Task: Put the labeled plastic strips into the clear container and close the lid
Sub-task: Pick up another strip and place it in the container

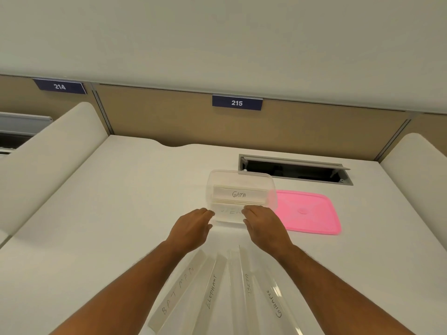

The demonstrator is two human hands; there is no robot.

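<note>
A big white desk fills most of the view, with tan walls behind it and white side panels on both sides. On the back wall hang two dark blue signs, one that says 215 and one that says 214. A long dark slot is cut into the desk near the back, just past the box. A pink lid lies flat on the desk, just to the right of the box, so the box is not closed. The clear box sits in the middle of the desk, and a strip that says GAMA lies on top of a small pile inside it. Both hands are at the near edge of the box, holding the two ends of one more strip; its writing is too faint to read. The left hand has its fingers bent around the left end, and the right hand has its fingers bent around the right end. Four more strips lie on the desk close to the person, spread like a fan between the two arms: BATMAN, ELEPHANT, BETA and GIRAFFE
</note>
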